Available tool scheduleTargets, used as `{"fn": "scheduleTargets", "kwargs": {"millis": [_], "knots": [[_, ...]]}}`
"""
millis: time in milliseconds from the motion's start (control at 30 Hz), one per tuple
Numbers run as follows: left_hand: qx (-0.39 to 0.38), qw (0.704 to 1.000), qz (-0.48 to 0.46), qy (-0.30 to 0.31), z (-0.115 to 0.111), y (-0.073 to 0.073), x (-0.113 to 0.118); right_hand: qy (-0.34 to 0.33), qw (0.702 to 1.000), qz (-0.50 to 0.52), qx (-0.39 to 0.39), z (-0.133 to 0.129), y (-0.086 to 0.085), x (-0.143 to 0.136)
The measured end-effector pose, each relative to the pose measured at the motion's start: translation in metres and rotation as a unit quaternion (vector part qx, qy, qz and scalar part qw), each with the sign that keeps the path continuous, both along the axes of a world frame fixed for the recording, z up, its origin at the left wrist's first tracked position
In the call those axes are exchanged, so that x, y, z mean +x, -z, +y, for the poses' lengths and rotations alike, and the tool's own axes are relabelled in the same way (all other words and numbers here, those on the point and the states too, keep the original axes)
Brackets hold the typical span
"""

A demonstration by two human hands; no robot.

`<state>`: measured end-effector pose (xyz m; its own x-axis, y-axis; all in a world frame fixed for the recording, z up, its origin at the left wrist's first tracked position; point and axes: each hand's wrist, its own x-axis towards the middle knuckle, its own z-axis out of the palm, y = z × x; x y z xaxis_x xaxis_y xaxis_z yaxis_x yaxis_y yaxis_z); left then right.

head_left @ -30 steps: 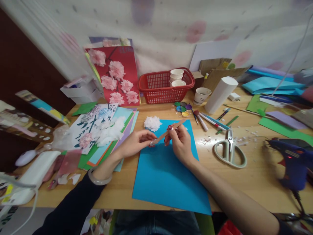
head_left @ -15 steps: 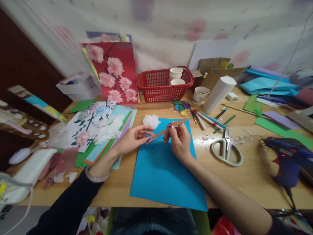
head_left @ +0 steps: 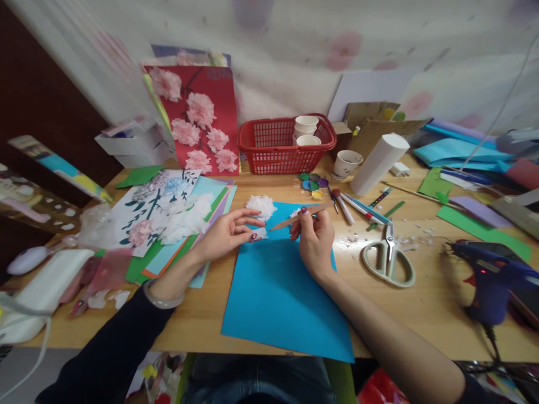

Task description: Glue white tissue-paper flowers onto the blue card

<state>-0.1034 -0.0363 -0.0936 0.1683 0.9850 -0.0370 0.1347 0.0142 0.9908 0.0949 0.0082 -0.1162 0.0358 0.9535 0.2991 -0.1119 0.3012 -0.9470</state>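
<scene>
In my right hand [head_left: 315,242], thumb and fingers pinch a thin, flat tan stick [head_left: 285,223], its narrow tip pointing left. My left hand [head_left: 236,229] holds a small white scrap of paper [head_left: 260,233] between thumb and fingers, just left of that tip and apart from it. Both hands are over a blue sheet of paper [head_left: 282,297]. A fluffy white paper flower [head_left: 261,207] lies at the sheet's upper left corner. Another bit of white [head_left: 295,212] shows behind the stick, partly hidden by it.
Scissors [head_left: 389,258] and a blue glue gun [head_left: 490,275] lie to the right. Behind stand a red basket [head_left: 286,154] with paper cups, a paper cup [head_left: 347,164] and a white roll [head_left: 379,164]. Coloured papers [head_left: 202,227] and white tissue are stacked left. A red flower picture [head_left: 206,118] leans behind.
The stick's tip has come away from my left fingers and shifted right with my right hand. The white scrap in my left hand now shows more clearly.
</scene>
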Motion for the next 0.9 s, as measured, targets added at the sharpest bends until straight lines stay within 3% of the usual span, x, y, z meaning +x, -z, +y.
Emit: {"fn": "scheduleTargets", "kwargs": {"millis": [267, 767, 900], "knots": [[-0.044, 0.999, 0.005, -0.022, -0.0033, -0.0002, 0.0063, -0.062, 0.998, 0.010, 0.001, -0.0053, -0.0002, -0.0010], [-0.049, 0.998, -0.024, 0.036, -0.0040, 0.0034, 0.0069, -0.082, 0.996, -0.023, 0.013, -0.0076, -0.0007, -0.0018], [-0.035, 0.999, -0.005, 0.016, -0.0013, 0.0060, 0.0043, -0.081, 0.996, -0.025, 0.022, -0.0080, -0.0003, -0.0016]]}}
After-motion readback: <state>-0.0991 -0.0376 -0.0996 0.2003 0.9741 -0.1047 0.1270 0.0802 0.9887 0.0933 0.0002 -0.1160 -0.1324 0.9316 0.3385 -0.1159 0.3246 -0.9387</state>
